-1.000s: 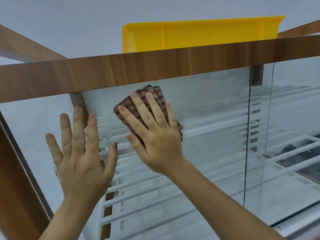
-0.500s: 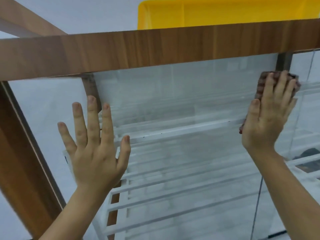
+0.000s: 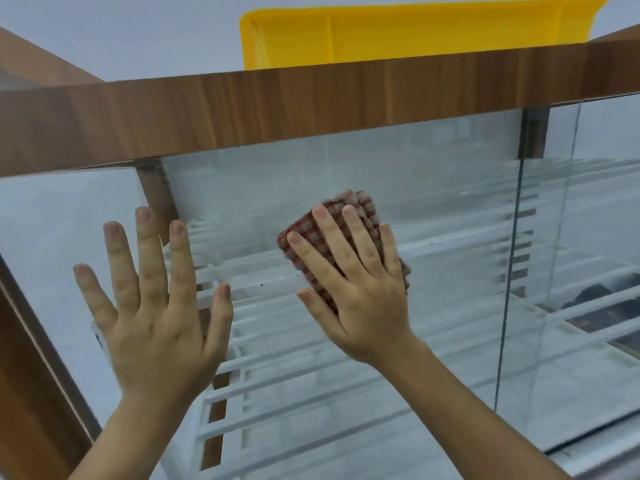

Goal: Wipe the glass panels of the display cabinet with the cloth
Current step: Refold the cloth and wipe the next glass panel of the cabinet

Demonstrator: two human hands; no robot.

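Both forearms reach up and forward, bare to the wrist. The left hand [image 3: 152,320] is flat, fingers straight and spread, pointing toward twelve o'clock, thumb out toward two. The right hand [image 3: 356,289] lies flat too, fingers straight and fanned, angled toward eleven o'clock, palm pressing forward.

Even, soft, bright light fills the view, casting no hard shadows. The glass panel [image 3: 398,202] carries a pale, milky sheen (strongest near its top), hazing the white shelves [image 3: 346,341] behind. The checked cloth [image 3: 353,206] is slightly motion-blurred. Straight edges bow toward the corners.
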